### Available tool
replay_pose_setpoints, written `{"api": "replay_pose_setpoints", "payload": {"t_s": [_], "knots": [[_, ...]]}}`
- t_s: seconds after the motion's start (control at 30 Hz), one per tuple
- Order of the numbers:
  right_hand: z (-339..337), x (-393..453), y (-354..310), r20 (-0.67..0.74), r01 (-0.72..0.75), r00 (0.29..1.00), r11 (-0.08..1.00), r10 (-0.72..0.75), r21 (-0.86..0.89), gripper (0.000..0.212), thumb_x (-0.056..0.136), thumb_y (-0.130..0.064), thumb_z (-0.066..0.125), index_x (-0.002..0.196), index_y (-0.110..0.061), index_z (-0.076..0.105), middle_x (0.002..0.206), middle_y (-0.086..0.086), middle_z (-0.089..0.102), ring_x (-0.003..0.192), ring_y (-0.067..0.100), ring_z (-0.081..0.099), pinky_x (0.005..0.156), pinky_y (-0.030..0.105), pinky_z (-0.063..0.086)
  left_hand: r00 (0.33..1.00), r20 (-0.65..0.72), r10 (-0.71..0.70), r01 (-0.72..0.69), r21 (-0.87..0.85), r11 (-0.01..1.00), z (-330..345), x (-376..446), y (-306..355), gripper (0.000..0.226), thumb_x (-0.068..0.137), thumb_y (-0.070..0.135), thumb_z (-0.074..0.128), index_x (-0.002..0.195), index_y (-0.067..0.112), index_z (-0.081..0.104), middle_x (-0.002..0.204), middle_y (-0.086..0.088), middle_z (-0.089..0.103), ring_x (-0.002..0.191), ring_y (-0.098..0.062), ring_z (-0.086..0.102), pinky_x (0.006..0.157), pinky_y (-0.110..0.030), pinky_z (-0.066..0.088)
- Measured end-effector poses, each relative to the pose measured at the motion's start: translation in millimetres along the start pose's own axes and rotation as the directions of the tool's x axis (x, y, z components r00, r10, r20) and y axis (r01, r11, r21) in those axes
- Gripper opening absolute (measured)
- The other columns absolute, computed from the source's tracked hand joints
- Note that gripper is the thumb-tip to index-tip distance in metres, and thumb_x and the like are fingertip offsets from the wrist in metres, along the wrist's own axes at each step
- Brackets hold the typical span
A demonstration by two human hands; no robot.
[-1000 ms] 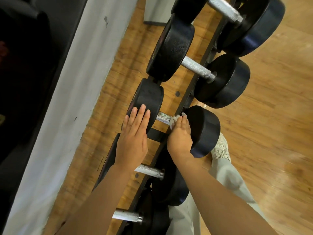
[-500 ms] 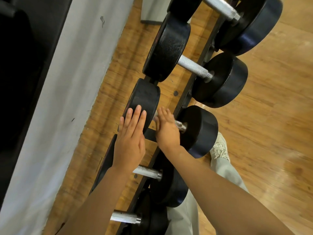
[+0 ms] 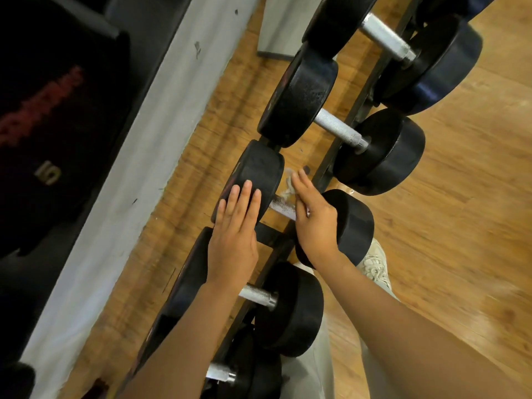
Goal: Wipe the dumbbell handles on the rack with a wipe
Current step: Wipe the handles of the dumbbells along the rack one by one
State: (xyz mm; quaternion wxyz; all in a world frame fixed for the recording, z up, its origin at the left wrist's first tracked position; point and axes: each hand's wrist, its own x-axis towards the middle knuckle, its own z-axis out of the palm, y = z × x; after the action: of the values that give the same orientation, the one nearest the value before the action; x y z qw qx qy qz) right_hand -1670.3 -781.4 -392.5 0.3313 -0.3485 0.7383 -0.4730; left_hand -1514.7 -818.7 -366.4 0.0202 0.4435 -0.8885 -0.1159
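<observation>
While the left hand [image 3: 234, 234] lies flat with straight fingers on the far weight head [image 3: 253, 177] of the dumbbell under treatment, the right hand [image 3: 312, 223] works over that dumbbell's handle [image 3: 280, 207]. A pale wipe [image 3: 288, 184] shows at the right fingertips, just beyond the handle and touching it; the fingers appear nearly straight, pressing the wipe down rather than wrapping it, though motion blur makes the exact hold uncertain. Only a short bare stretch of knurled metal is visible, next to the far head; the remainder toward the near weight head [image 3: 352, 226] is covered by the hand.

This dumbbell sits on the rack rail [image 3: 328, 165], with further dumbbells along the rail on both sides of it, their handles exposed.

Assessment: the wipe stroke on this handle is in progress. For good coverage, the wipe should travel the full run from far head to near head, and the underside of the handle wants attention too, which a flat press from above would miss. Curling the fingers round the bar would serve better. The steadying hand on the far head is well placed to stop the dumbbell rolling on the rail. Knurling is likely to snag and shred a thin wipe, so moderate pressure is advised.
</observation>
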Motion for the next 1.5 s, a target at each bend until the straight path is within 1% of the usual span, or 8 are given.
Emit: {"api": "replay_pose_setpoints", "payload": {"t_s": [0.13,0.3,0.5,0.67,0.87,1.03,1.27,1.5], "knots": [[-4,-1,-27,0.129,0.199,0.972,0.98,-0.198,0.007,0.052,0.095,0.009,0.048,0.144,-0.005,0.042,0.156,0.009,0.03,0.146,0.015,0.026,0.117,0.025,0.026,0.994,-0.022,-0.102,0.102,-0.016,0.995,5,-12,6,0.081,0.088,-0.003,0.065,0.155,0.008,0.02,0.164,-0.01,0.015,0.152,-0.025,0.011,0.124,-0.041,0.013],[23,-7,-25,0.45,0.38,0.862,0.885,-0.234,-0.269,0.058,0.105,-0.036,0.028,0.153,-0.008,0.009,0.162,0.005,-0.003,0.15,0.016,-0.011,0.121,0.028,-0.005,0.983,-0.054,-0.174,0.168,-0.101,0.981,9,-32,4,0.061,0.099,0.007,0.054,0.153,0.006,0.025,0.162,-0.009,0.02,0.152,-0.021,0.015,0.117,-0.049,0.031],[34,55,-44,0.493,0.342,0.856,0.886,-0.156,-0.312,0.055,0.107,-0.036,0.018,0.153,-0.007,0.015,0.163,0.006,0.007,0.148,0.011,-0.005,0.121,0.026,-0.002,0.979,-0.071,-0.191,0.179,-0.148,0.973,11,-34,3,0.057,0.099,0.009,0.048,0.152,0.006,0.027,0.161,-0.007,0.024,0.149,-0.021,0.02,0.11,-0.048,0.043],[18,35,-22,0.472,0.402,0.839,0.892,-0.269,-0.208,0.052,0.105,-0.034,0.017,0.152,-0.01,0.02,0.161,0.001,0.012,0.149,0.008,0.0,0.122,0.027,0.005,0.946,-0.137,-0.293,0.253,-0.251,0.934,21,-31,18,0.053,0.102,0.019,0.038,0.153,0.009,0.024,0.162,0.001,0.019,0.151,-0.013,0.014,0.109,-0.041,0.045],[14,36,-6,0.521,0.488,0.781,0.858,-0.345,-0.164,0.05,0.106,-0.036,0.018,0.151,-0.014,0.018,0.161,0.001,0.013,0.15,0.012,0.0,0.123,0.033,0.008,0.913,-0.177,-0.367,0.308,-0.289,0.906,36,-28,26,0.054,0.103,0.022,0.035,0.153,0.01,0.021,0.166,0.013,0.003,0.152,-0.014,0.01,0.12,-0.021,0.017],[34,65,-21,0.486,0.52,0.791,0.828,-0.372,-0.211,0.051,0.105,-0.033,0.023,0.151,-0.013,0.029,0.16,0.004,0.02,0.149,0.013,0.004,0.121,0.026,0.007,0.891,-0.206,-0.405,0.325,-0.334,0.885,40,-24,35,0.054,0.104,0.023,0.037,0.152,0.008,0.02,0.165,0.014,0.003,0.152,-0.016,0.01,0.12,-0.02,0.016],[-4,42,23,0.556,0.746,0.577,0.663,-0.599,-0.061,0.042,0.104,-0.019,0.037,0.145,-0.008,0.04,0.155,0.006,0.031,0.149,0.02,0.019,0.12,0.04,0.022,0.881,-0.219,-0.42,0.313,-0.397,0.863,49,-22,36,0.054,0.105,0.026,0.034,0.154,0.01,0.016,0.166,0.013,0.002,0.153,-0.015,0.005,0.121,-0.029,0.014],[30,55,-10,0.527,0.757,0.588,0.647,-0.613,-0.091,0.048,0.104,-0.021,0.033,0.151,-0.009,0.03,0.16,0.004,0.021,0.148,0.014,0.015,0.119,0.038,0.026,0.902,-0.25,-0.353,0.245,-0.379,0.892,51,-23,29,0.054,0.104,0.021,0.031,0.155,0.012,0.013,0.165,0.017,-0.002,0.152,-0.011,0.003,0.122,-0.024,0.008]]}}
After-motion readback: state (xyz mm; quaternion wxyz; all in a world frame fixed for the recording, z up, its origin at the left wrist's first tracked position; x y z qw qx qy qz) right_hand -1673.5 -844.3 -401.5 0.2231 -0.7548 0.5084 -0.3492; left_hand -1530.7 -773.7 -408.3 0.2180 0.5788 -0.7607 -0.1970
